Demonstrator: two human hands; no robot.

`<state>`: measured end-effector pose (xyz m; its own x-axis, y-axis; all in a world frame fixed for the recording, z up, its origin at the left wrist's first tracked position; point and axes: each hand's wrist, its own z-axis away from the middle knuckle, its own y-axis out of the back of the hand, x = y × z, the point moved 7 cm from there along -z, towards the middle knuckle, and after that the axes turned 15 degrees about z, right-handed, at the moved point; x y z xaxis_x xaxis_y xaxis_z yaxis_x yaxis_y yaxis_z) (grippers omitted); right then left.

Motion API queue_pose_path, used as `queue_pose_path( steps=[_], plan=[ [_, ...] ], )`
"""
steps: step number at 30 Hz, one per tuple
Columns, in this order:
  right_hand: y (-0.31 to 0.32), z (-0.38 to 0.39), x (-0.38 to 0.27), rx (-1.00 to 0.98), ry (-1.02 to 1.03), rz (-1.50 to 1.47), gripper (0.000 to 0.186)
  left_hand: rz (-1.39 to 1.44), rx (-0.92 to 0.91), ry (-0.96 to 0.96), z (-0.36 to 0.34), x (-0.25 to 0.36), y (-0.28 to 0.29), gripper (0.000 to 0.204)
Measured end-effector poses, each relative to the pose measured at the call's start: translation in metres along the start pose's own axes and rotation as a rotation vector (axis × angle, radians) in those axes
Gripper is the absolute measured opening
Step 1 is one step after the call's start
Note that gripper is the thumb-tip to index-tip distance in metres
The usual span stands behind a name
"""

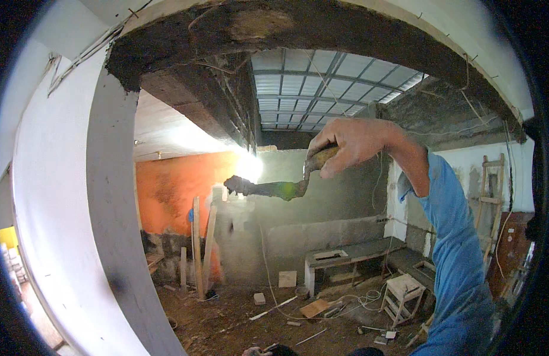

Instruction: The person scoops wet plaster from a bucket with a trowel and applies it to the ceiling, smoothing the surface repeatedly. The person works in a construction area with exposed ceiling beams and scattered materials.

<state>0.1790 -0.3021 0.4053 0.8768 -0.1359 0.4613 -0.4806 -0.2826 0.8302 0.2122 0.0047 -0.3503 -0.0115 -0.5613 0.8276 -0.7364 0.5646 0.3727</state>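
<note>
One white pillar [54, 178] stands at your far left. From its top, a dark, rough beam [322, 29] arches overhead to the right. As far as you can judge, the beam is largely dark-covered already, but it is uneven, with one lighter brown patch, so it does not look finished. Past the pillar is an orange wall [167, 184], with upright wooden boards [204, 249] near its right side. Next, in mid-air, a dark mortar-like lump [237, 185] clings to the left end of your trowel [274, 189]; that load is not yet laid anywhere. At the lower edge shows a sliver of what may be your left hand [258, 351], too cut off to tell its grip. Right of centre, your right hand [354, 142] has its grip wrapped round the trowel's handle. Below it, a grey worktop [369, 248] bears a pale rectangular frame [344, 254] near its left corner. A wooden stool [403, 291] stands near its right end, then your blue sleeve [458, 255], then a wooden ladder [492, 200].
</note>
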Motion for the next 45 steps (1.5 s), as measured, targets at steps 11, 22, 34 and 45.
queue_pose_path(
  steps=[11,22,34,45],
  plan=[
    [-0.019,0.021,0.048,0.144,-0.473,-0.345,0.029,0.169,-0.120,0.042,0.013,0.016,0.016,0.035],
    [0.038,0.038,0.021,0.468,-0.565,0.783,0.034,0.191,-0.239,-0.003,0.021,0.043,-0.001,0.038],
    [0.105,-0.028,0.016,0.482,-0.514,1.170,0.034,0.085,-0.266,0.113,0.018,0.078,-0.018,0.034],
    [0.145,0.011,0.017,0.506,-0.560,1.177,0.048,0.163,-0.389,0.155,0.019,0.085,-0.015,0.036]
  ],
)
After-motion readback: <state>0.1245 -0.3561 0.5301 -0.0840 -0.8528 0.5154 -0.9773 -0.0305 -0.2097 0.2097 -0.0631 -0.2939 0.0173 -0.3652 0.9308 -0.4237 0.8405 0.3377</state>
